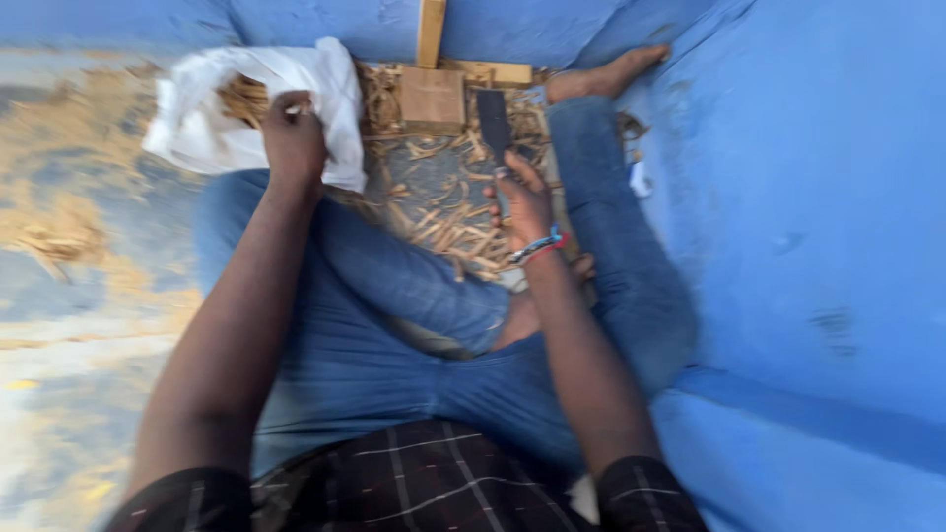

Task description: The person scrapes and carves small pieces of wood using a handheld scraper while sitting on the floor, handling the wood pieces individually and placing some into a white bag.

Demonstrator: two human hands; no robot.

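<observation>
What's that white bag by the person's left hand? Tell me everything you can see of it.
The white bag looks like thin, crumpled plastic or woven sacking, lying on the floor beyond the person's left knee. Its mouth is open and pale wood shavings show inside. The left hand grips its rim, holding it open. The picture is blurred, so finer detail cannot be made out.

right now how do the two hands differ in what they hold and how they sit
The left hand grips the edge of a soft white bag with wood shavings inside; the right hand holds a dark flat blade pointing away from the person. The left hand sits farther out, beyond the knee; the right hand sits nearer, over the shavings between the legs. Only the right wrist wears a bracelet. Both are closed on something.
</observation>
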